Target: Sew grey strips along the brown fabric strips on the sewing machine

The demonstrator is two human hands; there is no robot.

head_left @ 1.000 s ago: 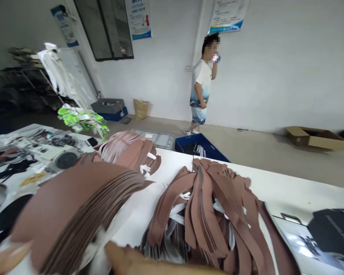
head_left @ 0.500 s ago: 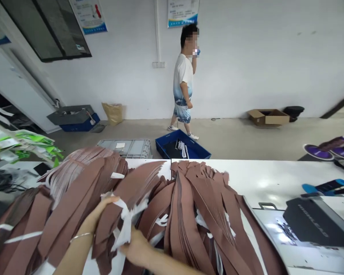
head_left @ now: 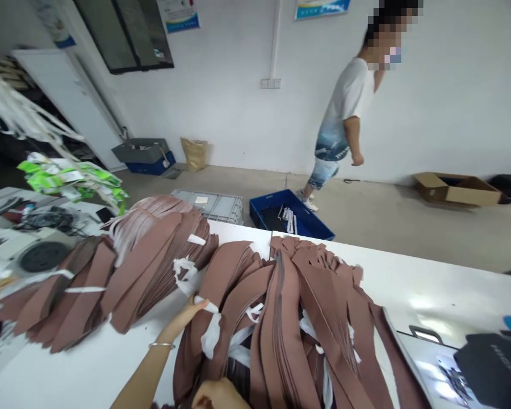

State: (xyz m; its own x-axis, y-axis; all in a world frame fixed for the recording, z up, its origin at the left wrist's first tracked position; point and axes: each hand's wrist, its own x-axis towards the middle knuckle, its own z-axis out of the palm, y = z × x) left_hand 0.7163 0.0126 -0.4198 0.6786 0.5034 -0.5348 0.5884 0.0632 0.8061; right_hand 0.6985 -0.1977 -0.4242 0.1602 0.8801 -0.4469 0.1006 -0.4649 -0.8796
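My left hand [head_left: 191,315], wearing a thin bracelet, grips the left edge of a bundle of brown fabric strips [head_left: 227,258] at its white tie [head_left: 212,335]. The thumb lies over the tie. At the bottom edge my right hand [head_left: 219,395] is curled closed by the bundle's lower end; what its fingers hold is hidden. To the right, several more brown strip bundles [head_left: 287,329] lie side by side, curved and overlapping, with white ties among them. A separate pile of brown bundles [head_left: 153,267] lies left of my left hand.
White table [head_left: 85,372] beneath the bundles. A black machine part [head_left: 489,363] stands right, green-and-white tags [head_left: 72,179] hang left. Beyond the table are a blue crate [head_left: 262,205], a grey crate [head_left: 234,209], an open carton [head_left: 472,196] and a walking person [head_left: 344,102].
The bundle my hands held raised at the left now lies against the right-hand group. My right hand has left the white tie and moved lower. The view has turned left; the person walked right.
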